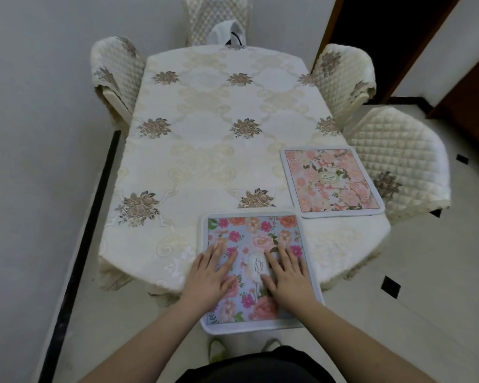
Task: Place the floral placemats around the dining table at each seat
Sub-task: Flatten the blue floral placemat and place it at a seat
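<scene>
Pressing the blue mat [256, 239] flat at the near bench [205, 150] edge, both hands [209, 275] [286, 275] are lying palm-down, fingers [274, 261] spread wide, gripping nothing.

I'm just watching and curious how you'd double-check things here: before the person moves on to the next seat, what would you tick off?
1. Blue placemat lies flat on the tablecloth: ok, except that its near edge overhangs the table's end.
2. Both hands rest flat on it, left hand and right hand: ok, nothing gripped.
3. Pink placemat sits in front of the near right chair: ok.
4. The two mats do not overlap: ok, a small gap shows between them.
5. More mats ready for the remaining chairs: cannot tell, none in view.
6. Far seats covered: not ok, no mats there yet.
</scene>
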`<act>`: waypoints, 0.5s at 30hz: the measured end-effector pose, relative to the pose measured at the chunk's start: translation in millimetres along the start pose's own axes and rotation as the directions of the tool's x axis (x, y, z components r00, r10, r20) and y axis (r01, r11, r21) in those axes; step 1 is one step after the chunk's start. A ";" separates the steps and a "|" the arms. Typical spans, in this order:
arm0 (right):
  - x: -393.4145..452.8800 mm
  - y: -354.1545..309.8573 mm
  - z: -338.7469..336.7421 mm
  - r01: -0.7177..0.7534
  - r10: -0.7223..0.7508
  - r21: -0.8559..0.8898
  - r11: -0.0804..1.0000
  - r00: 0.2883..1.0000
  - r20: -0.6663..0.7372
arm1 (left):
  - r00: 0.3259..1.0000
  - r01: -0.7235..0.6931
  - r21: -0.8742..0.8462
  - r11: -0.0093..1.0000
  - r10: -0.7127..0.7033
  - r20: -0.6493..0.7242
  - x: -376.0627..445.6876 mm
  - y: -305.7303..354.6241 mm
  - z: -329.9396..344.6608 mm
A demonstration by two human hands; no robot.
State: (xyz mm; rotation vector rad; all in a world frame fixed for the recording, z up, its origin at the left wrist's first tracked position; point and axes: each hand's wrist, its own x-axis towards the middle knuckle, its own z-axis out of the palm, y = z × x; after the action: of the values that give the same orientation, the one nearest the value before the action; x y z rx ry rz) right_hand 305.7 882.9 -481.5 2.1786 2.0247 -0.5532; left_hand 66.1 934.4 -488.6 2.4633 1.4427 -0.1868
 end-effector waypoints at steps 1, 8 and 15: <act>-0.8 4.0 0.8 -0.017 0.017 -0.006 1.000 1.000 -0.005 | 1.000 0.008 -0.007 1.000 -0.008 0.001 -0.2 -0.6 0.7; -5.7 34.4 -6.3 -0.169 0.170 0.009 0.986 0.985 -0.028 | 0.958 0.288 -0.115 0.951 -0.284 0.049 -6.2 8.5 6.5; -7.6 46.9 -15.9 -0.140 0.140 0.032 0.990 0.990 0.014 | 0.927 0.376 -0.157 0.913 -0.372 0.053 -7.6 15.2 6.7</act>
State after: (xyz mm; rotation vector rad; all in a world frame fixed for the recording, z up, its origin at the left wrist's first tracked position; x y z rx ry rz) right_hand 354.4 876.3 -471.7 2.3081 1.8511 -0.5840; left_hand 75.7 919.0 -490.5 2.0291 1.8315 -0.1625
